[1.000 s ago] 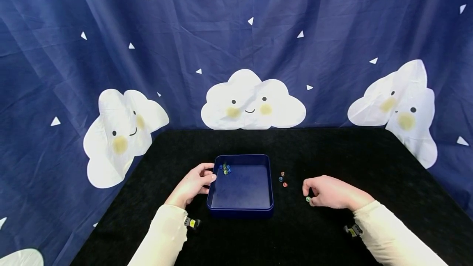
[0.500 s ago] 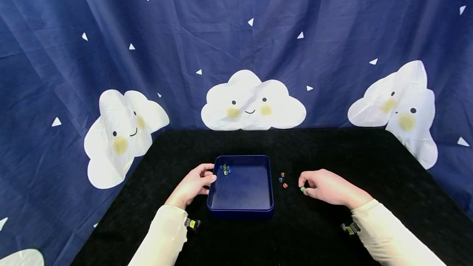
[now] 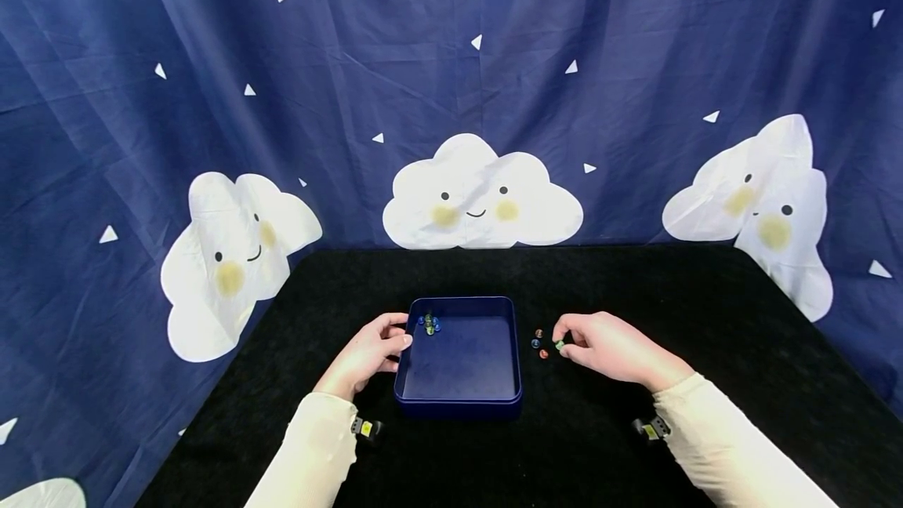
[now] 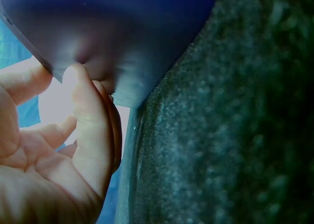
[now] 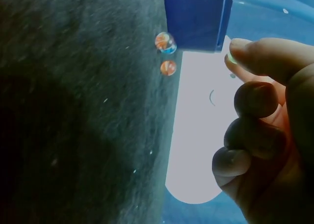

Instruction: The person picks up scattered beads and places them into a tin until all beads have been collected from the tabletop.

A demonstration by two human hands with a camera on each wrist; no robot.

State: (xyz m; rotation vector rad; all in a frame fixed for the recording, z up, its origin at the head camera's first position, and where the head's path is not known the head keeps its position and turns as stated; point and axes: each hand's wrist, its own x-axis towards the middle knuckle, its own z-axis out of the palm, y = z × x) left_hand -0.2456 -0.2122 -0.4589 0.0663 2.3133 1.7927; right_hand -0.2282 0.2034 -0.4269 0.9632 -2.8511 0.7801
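My sleeves come in over the near edge of the black table (image 3: 600,445). My right hand (image 3: 607,350) is over the table a little right of the middle, with the thumb and forefinger pinched on a small green marble (image 3: 560,345) and the other fingers curled under; in the right wrist view only a pale green sliver of it shows behind my forefinger tip (image 5: 250,50). The marble is at the leftward-pointing tips of that hand, held just beside the three loose marbles (image 3: 539,342) that lie on the cloth. Whether it is clear of the cloth or touching it I cannot tell.

What matters is the line from there: the blue tray (image 3: 460,402) lies to the left of my fingertips, across the loose marbles, its right wall the nearest part of it. A marble is round, so it has no long axis to mind. My right hand is well nearer to the loose marbles than my left.

My left hand (image 3: 370,353) is at the tray's left wall near its far left corner, fingers curled about the rim, the thumb (image 4: 81,94) pressing the outside of the wall. Just inside that far left corner sits a small cluster of marbles (image 3: 429,323).
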